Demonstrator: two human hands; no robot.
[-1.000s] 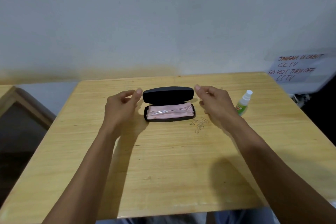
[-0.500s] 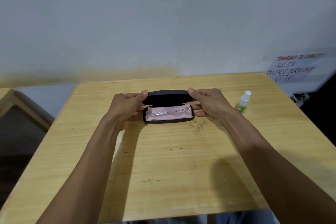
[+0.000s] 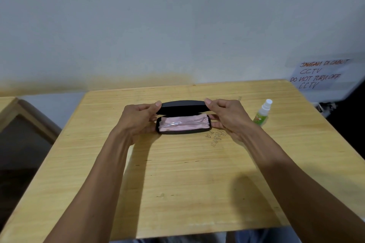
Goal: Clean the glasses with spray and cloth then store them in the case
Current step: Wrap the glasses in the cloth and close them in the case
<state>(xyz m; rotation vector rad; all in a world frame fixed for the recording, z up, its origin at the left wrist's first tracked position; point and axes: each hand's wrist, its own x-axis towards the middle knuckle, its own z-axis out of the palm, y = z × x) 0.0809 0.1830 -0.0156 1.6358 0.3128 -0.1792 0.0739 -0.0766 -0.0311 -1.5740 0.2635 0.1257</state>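
A black glasses case (image 3: pixel 182 107) lies near the far middle of the wooden table (image 3: pixel 177 173), its lid half lowered. Inside it a pink cloth (image 3: pixel 183 124) covers the base, and clear glasses (image 3: pixel 177 123) lie on the cloth. My left hand (image 3: pixel 138 120) grips the case's left end, thumb on the lid's edge. My right hand (image 3: pixel 227 117) grips the right end the same way, with fingers under the base. A small spray bottle (image 3: pixel 263 112), white cap and green label, stands on the table to the right of my right hand.
A white wall rises right behind the table. A paper notice (image 3: pixel 320 75) with handwritten text hangs at the right. A second wooden piece of furniture (image 3: pixel 21 116) stands to the left. Pen scribbles (image 3: pixel 216 137) mark the tabletop by the case.
Both hands came in from beside the case and took hold of its ends. The lid has tipped forward and down over the cloth and glasses.
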